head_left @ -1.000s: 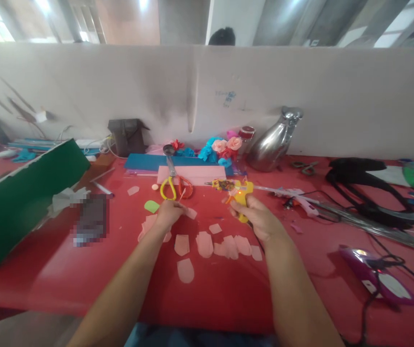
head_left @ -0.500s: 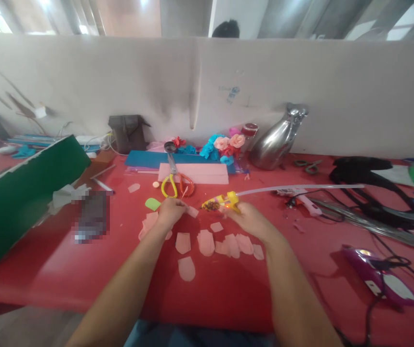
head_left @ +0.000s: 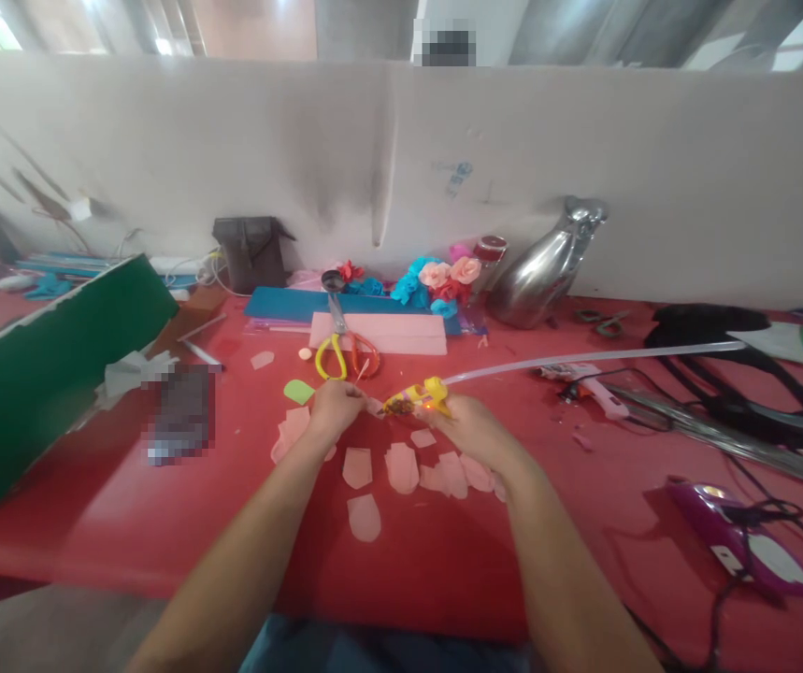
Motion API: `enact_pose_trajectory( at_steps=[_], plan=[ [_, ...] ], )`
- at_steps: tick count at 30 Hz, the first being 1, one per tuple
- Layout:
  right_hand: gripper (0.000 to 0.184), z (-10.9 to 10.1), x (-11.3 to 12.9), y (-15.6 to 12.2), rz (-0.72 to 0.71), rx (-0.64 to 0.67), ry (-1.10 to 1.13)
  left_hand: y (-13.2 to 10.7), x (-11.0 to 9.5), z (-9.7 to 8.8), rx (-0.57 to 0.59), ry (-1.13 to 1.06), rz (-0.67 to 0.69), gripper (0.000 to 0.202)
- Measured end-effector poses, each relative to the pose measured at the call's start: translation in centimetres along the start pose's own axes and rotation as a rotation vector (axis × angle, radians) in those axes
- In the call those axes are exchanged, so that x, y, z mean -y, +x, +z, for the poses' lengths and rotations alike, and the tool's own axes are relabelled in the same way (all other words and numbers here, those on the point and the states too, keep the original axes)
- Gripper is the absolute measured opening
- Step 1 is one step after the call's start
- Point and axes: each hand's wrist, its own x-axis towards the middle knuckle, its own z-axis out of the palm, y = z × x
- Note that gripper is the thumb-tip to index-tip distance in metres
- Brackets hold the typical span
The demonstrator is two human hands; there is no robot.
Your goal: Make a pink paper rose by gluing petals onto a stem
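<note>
Since a second ago the yellow glue gun (head_left: 419, 399) has tipped from upright to level, and its nozzle now points toward nine o'clock. I see a red table (head_left: 443, 570) against a pale partition (head_left: 583, 159). Scissors (head_left: 340, 352) lie at twelve o'clock of the hands, a silver vase (head_left: 545, 273) at two, a green board (head_left: 43, 374) at nine, and cut pink petals (head_left: 401, 467) are strewn at six. The right hand (head_left: 475, 432) is wrapped around the gun. The left hand (head_left: 331, 408) pinches a small pink petal (head_left: 374, 408) right at the nozzle tip.
</note>
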Motion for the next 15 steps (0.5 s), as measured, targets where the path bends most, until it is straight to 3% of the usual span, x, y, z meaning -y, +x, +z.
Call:
enact_pose_trajectory(
  at_steps=[8,15],
  plan=[
    [0.029,0.1,0.1,0.0,0.009,0.023,0.017,-0.9,-1.0,-0.4,0.024,0.007,0.025,0.01],
    [0.032,0.1,0.3,0.0,-0.004,0.022,-0.115,-1.1,-1.4,-0.5,0.025,0.027,0.032,0.014]
  ],
)
